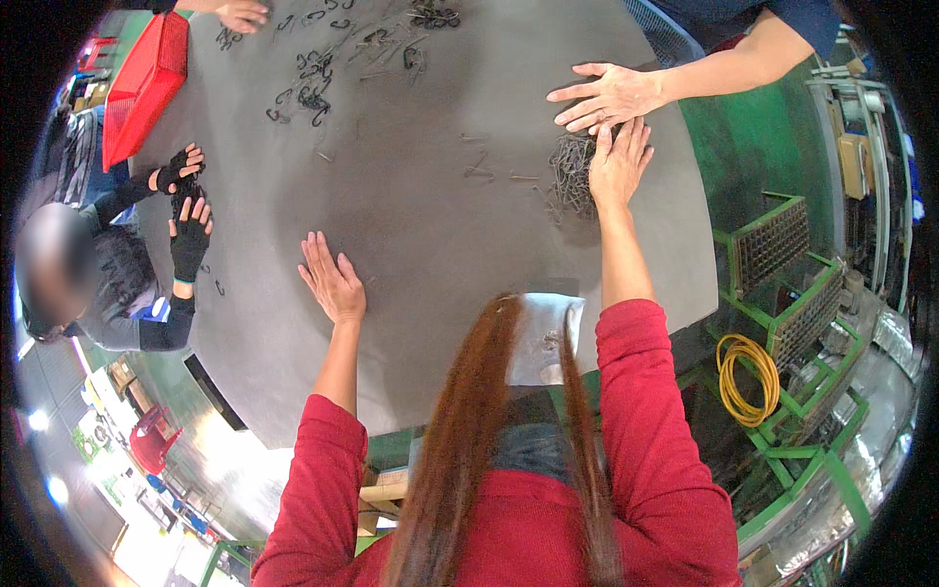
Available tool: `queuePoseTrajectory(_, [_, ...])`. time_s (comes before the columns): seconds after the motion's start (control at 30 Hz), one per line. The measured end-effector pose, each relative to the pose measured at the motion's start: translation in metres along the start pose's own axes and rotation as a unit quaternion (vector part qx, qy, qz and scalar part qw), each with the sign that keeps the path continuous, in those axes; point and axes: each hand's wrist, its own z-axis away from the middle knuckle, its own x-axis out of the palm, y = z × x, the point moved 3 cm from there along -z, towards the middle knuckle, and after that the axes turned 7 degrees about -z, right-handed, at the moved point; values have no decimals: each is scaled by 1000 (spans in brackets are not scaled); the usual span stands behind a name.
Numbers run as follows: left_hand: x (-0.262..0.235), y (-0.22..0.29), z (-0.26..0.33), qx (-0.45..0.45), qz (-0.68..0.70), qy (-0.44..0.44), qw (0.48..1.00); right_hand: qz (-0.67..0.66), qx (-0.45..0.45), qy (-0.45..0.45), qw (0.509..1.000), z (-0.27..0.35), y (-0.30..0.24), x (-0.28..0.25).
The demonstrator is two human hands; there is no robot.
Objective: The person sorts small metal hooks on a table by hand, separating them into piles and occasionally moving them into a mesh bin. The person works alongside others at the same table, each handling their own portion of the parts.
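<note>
My left hand [335, 284] lies flat on the grey table [440, 245], fingers spread, holding nothing. Farther off to the right, my right hand [620, 168] is stretched out against the right side of a pile of small dark metal pins [570, 181]. Its fingers are extended, and the palm side is hidden. Just beyond, a co-worker's hand [614, 96] reaches in over the far end of the pile, close to my right fingertips. A few loose pins [479, 173] lie left of the pile.
Black S-shaped hooks [313, 93] are scattered at the far left. A red basket [147, 88] stands on the left edge. Another co-worker's gloved hands [189, 235] rest nearby. A clear plastic bag [538, 354] lies at the near edge; green racks [773, 254] stand right.
</note>
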Motion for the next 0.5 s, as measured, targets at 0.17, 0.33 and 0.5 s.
queuePoseTrajectory(0.17, [-2,2,0,-1,5,3,1000,10,-56,20,998,15,-22,16])
queuePoseTrajectory(0.33, [1,-4,1,-8,1,-11,1000,14,-167,-41,985,49,-79,39])
queuePoseTrajectory(0.5, [2,-11,4,-24,82,5,996,-38,-258,-135,956,109,-159,66])
